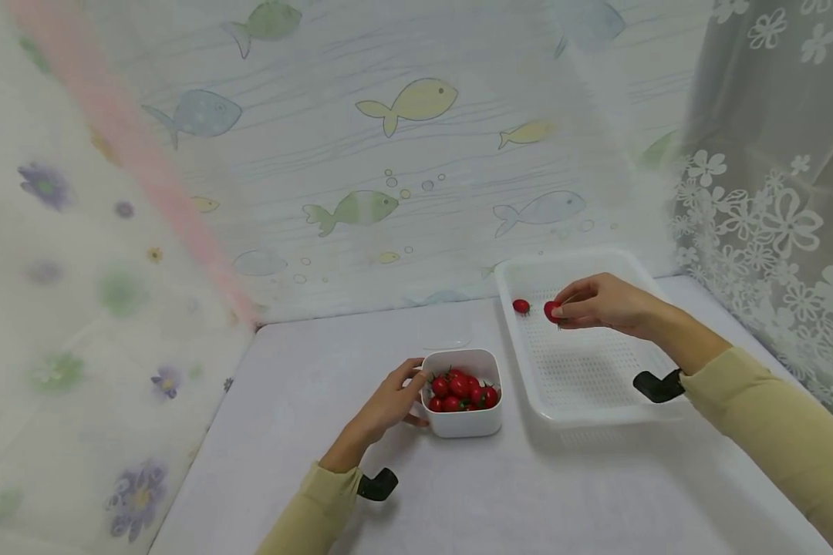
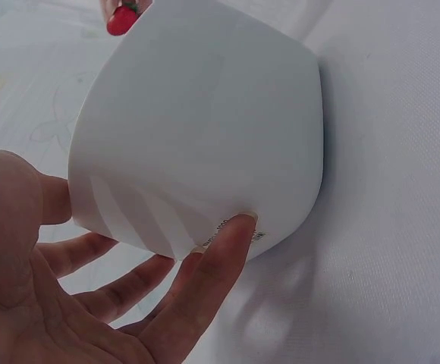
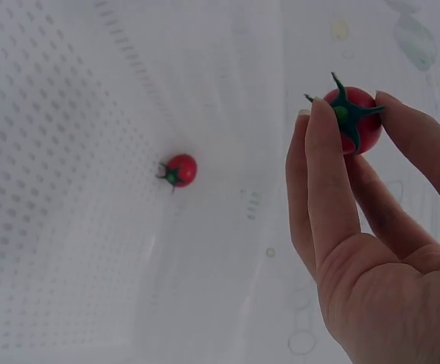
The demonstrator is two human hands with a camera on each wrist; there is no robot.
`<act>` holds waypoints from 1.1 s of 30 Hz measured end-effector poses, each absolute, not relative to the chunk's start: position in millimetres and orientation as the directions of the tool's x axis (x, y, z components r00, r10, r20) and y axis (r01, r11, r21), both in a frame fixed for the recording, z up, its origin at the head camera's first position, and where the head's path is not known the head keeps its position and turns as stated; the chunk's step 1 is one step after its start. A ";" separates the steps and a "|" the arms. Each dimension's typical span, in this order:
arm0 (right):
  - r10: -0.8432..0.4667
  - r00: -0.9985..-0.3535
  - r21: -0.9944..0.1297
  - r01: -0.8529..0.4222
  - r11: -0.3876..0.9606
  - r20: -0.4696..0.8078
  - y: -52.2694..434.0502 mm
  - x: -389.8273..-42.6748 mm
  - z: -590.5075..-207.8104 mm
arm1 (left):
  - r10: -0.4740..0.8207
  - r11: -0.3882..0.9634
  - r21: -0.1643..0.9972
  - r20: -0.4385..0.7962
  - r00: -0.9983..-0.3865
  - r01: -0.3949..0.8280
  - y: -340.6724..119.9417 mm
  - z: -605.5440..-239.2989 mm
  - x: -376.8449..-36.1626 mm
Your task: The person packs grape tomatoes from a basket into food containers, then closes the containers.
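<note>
A white square container (image 1: 461, 424) stands on the table, holding several red cherry tomatoes (image 1: 458, 385) with green stems. My left hand (image 1: 392, 401) grips its left side. In the left wrist view, one finger reaches the rim and other fingertips lie against the glossy wall (image 2: 205, 114), near small dark print. Over the far left part of a white perforated basket (image 1: 586, 362), my right hand (image 1: 604, 302) pinches a single cherry tomato (image 3: 360, 121) between thumb and fingertips, its green calyx showing. Another cherry tomato (image 1: 521, 307) lies in the basket, near its left wall.
The basket stands right of the container, its left rim (image 1: 517, 354) close by. A white cloth covers the table (image 1: 305, 362). Behind rises a curtain (image 1: 278, 169) with printed fish; a lace curtain (image 1: 777, 208) hangs at right. Black mounts (image 1: 658, 387) sit at both wrists.
</note>
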State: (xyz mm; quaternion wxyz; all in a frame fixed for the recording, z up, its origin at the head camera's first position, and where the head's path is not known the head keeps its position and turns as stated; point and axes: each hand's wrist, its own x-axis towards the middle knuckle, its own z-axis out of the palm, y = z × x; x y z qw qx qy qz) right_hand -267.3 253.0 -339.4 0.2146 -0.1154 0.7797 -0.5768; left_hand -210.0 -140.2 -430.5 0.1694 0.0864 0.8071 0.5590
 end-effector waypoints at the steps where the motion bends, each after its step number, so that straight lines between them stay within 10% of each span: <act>1: -0.427 -0.882 -0.948 0.063 0.311 -0.199 252.4 -265.5 -339.2 | 0.328 0.362 0.931 -0.178 -0.928 -0.051 -140.1 -430.5 -209.9; 33: -0.423 -0.906 -0.943 -0.138 0.304 -0.003 160.1 -213.7 -350.9 | 0.345 0.344 0.937 -0.182 -0.921 -0.056 -142.2 -430.4 -210.5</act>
